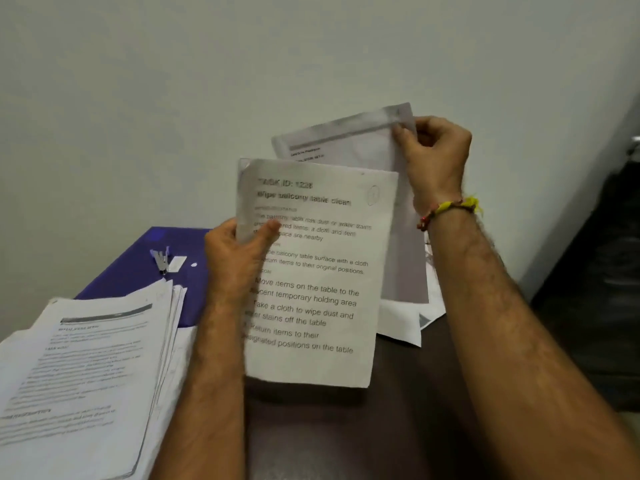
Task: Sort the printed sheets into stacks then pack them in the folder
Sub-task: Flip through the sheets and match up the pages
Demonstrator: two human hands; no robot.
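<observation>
While the left hand (239,251) pinches the left edge of a printed sheet (311,271) headed "Wipe balcony table clean", thumb on its face and fingers (221,237) curled behind, the right hand (434,161) grips the top right corner of a second sheet (349,143), fingers clamped on it and raising it behind the first. A yellow and red thread bracelet (450,207) circles the right wrist. Both sheets hang above the dark tabletop (398,427). More loose sheets (408,323) lie beneath them. At left a stack of printed sheets (86,368) overlaps a purple folder (138,268) with its metal clip (161,259) showing.
</observation>
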